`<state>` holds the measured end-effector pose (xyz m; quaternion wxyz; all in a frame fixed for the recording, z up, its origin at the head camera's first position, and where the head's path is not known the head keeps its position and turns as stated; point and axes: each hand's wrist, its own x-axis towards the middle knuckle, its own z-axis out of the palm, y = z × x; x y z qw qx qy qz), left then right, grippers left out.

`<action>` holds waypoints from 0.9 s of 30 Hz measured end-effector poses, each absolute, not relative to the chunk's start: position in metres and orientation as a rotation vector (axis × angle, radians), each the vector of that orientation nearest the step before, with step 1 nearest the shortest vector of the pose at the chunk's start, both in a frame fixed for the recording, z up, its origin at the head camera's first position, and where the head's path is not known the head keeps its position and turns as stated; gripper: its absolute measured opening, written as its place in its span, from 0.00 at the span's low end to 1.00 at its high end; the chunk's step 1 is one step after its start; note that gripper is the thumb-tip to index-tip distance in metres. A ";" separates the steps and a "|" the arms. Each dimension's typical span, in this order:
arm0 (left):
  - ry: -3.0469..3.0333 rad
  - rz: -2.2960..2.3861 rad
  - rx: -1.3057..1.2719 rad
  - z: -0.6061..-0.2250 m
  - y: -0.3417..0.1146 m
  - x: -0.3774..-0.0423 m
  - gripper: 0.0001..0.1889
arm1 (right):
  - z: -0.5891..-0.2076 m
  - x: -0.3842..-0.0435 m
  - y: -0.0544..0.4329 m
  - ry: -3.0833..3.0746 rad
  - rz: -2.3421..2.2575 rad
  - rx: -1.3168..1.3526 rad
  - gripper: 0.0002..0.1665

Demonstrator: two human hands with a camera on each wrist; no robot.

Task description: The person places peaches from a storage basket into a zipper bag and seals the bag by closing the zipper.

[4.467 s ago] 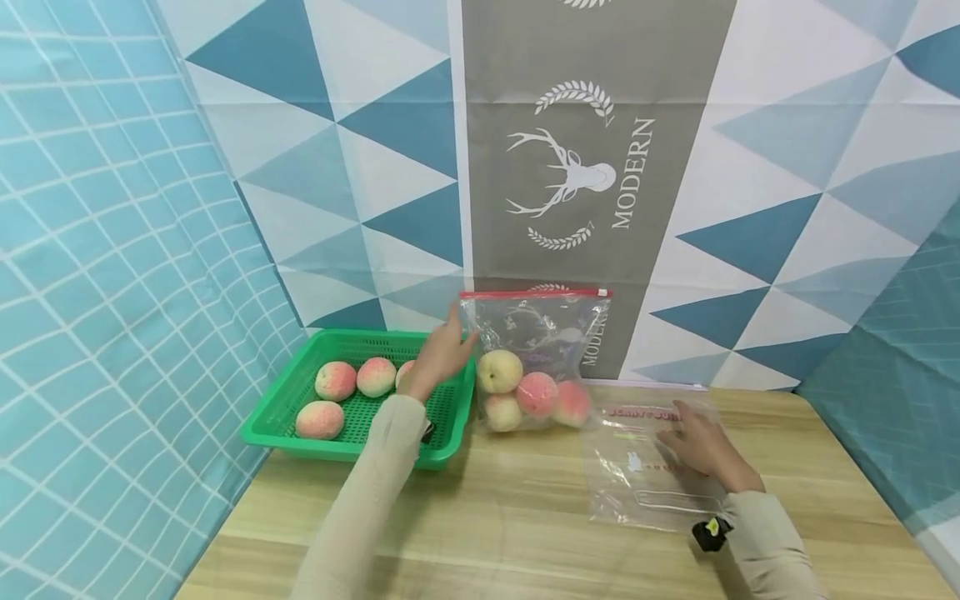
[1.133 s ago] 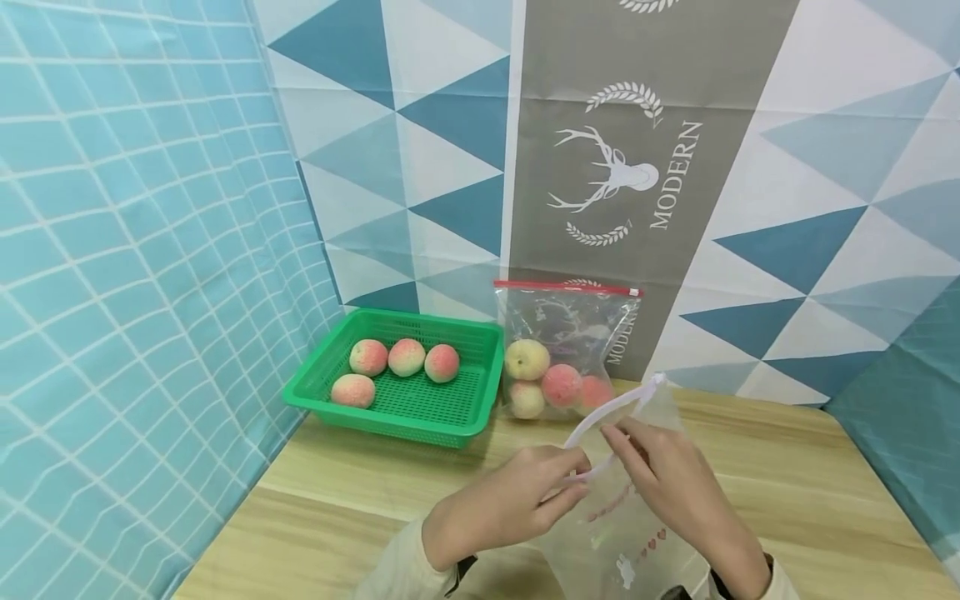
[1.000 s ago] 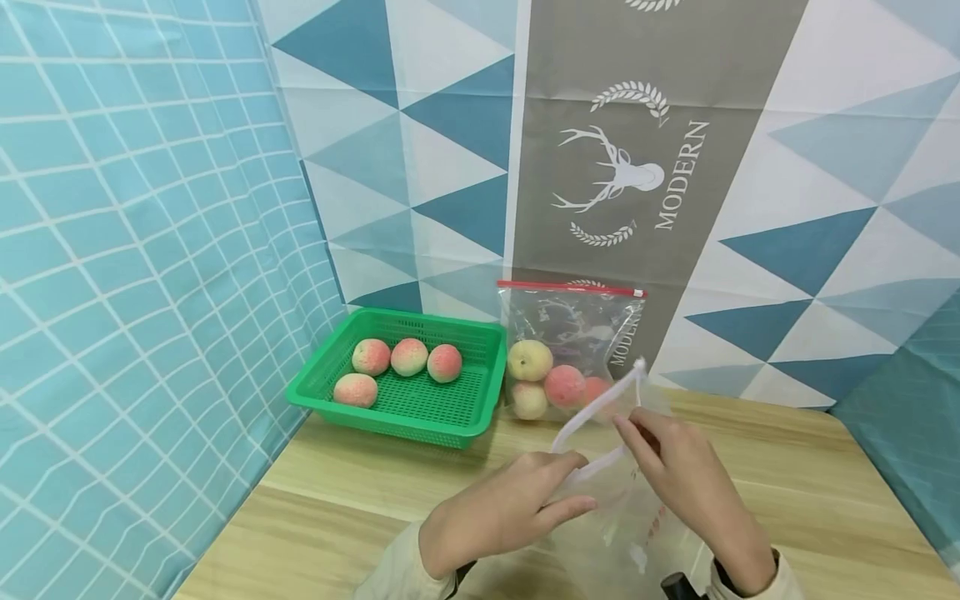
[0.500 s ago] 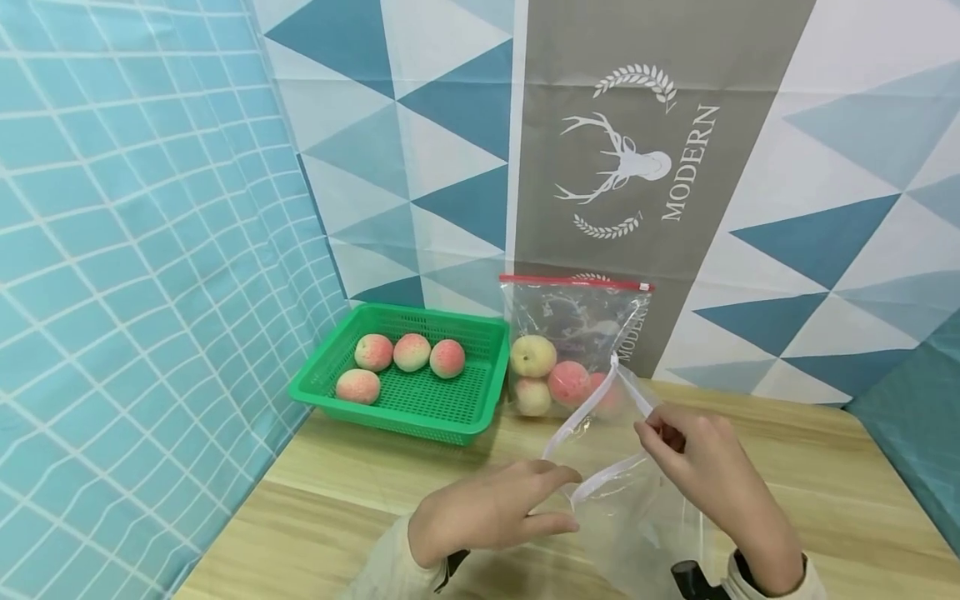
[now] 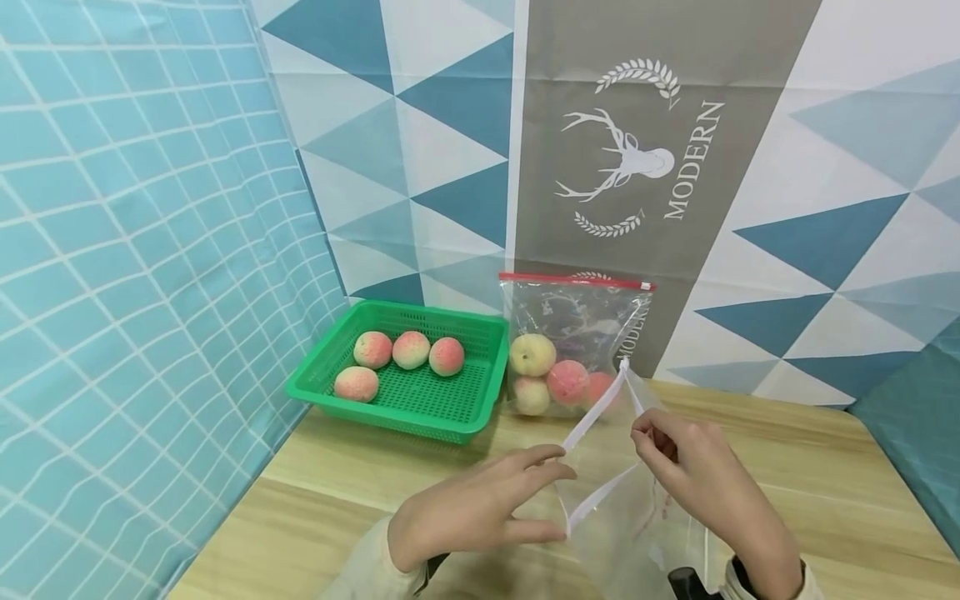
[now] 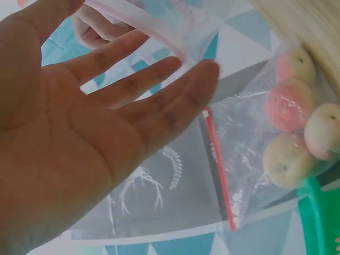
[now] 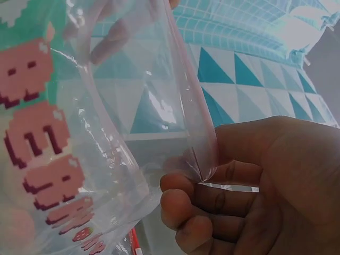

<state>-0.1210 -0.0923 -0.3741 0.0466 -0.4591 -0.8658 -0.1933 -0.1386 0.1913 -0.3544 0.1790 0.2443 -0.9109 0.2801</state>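
Observation:
In the head view my right hand [image 5: 708, 471] pinches the rim of a clear zip bag [image 5: 645, 525] with a white zipper strip. Pink lettering on the bag shows in the right wrist view, where thumb and fingertips meet at its edge. The bag's mouth gapes toward the left. My left hand [image 5: 476, 504] has its fingers spread and fairly straight at that mouth, fingertips right by the white strip. Its palm shows bare in the left wrist view. Behind, a red-topped zip bag [image 5: 577, 312] stands upright with several peaches [image 5: 567, 382] in it.
A green basket [image 5: 300, 387] with several peaches [image 5: 411, 350] stands at the left on the wooden table [image 5: 315, 508]. Its right side is beside the red-topped bag. A patterned backdrop [image 5: 450, 125] rises behind the table, with blue grid sheeting [image 5: 135, 250] to the left.
The white-zip bag, flat on the table at first, is now raised with its mouth wide. My left hand came over from the red-topped bag; over the last second its fingers spread apart.

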 end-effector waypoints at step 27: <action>-2.390 -0.677 -0.608 -0.415 -0.202 -0.150 0.15 | -0.357 -0.133 0.170 -2.556 0.913 0.852 0.11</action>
